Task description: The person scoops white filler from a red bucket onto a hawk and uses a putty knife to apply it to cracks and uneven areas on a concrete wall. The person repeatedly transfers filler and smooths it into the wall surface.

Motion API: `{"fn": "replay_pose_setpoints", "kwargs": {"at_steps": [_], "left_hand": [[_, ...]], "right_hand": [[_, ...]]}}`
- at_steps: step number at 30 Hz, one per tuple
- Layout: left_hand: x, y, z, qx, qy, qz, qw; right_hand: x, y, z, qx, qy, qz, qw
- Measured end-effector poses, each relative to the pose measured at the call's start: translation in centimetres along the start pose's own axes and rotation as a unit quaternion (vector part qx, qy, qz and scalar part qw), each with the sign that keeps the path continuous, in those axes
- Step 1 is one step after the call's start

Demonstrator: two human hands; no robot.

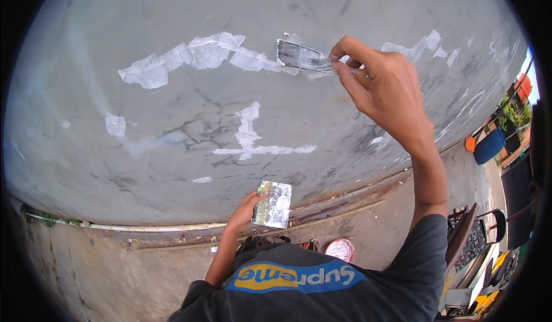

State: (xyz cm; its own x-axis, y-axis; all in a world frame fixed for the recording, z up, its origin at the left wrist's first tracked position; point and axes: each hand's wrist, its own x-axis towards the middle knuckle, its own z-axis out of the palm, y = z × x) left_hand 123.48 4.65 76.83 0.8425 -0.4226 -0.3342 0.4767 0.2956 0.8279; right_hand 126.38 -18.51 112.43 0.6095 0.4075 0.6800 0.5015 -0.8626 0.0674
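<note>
Raised high against the grey cracked wall (144, 172), my right hand (382, 86) grips a putty knife (303, 58) by its wooden handle; the wide metal blade lies on a long white filler patch (201, 52) along a crack, with a small lump of white at its edge. My left hand (246, 210), low near my body, holds a small flat rectangular board (272, 204) with mottled surface and white paste on it. Shorter white patches (247, 129) mark the wall below the knife.
A bucket of white paste (339, 250) stands on the concrete ground (115, 276) by my feet. A pale pipe (144, 225) runs along the wall's foot. At the right are a blue barrel (489, 145), an orange object (470, 144), plants (512, 112) and piled chairs and boards (477, 247).
</note>
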Motion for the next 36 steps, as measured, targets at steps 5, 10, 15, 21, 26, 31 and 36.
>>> {"fn": "replay_pose_setpoints", "kwargs": {"at_steps": [5,10,15,21,26,31,36], "left_hand": [[-0.4,0.2,0.6,-0.022,0.001,0.003,1.0],[-0.1,-0.2,-0.3,-0.009,0.017,-0.017,1.0],[-0.2,0.6,0.1,0.004,0.001,0.003,1.0],[0.0,0.5,0.0,-0.009,-0.023,-0.006,1.0],[-0.7,1.0,1.2,0.019,0.042,0.028,0.999],[-1.9,2.2,1.8,-0.077,0.049,0.037,0.995],[-1.9,3.1,2.3,-0.206,-0.019,0.049,0.977]], "right_hand": [[-0.6,0.4,-1.4,-0.029,-0.002,0.059,0.998],[-0.1,-1.6,-1.0,0.014,0.027,0.012,0.999],[-0.7,-0.4,-1.3,-0.048,0.053,0.066,0.995],[-2.1,-1.4,-0.6,-0.006,0.009,0.042,0.999],[-2.9,0.4,-1.6,-0.012,0.015,0.117,0.993],[-10.1,2.1,0.1,0.423,-0.099,0.268,0.86],[-17.9,-2.1,9.5,0.681,-0.19,0.301,0.639]]}}
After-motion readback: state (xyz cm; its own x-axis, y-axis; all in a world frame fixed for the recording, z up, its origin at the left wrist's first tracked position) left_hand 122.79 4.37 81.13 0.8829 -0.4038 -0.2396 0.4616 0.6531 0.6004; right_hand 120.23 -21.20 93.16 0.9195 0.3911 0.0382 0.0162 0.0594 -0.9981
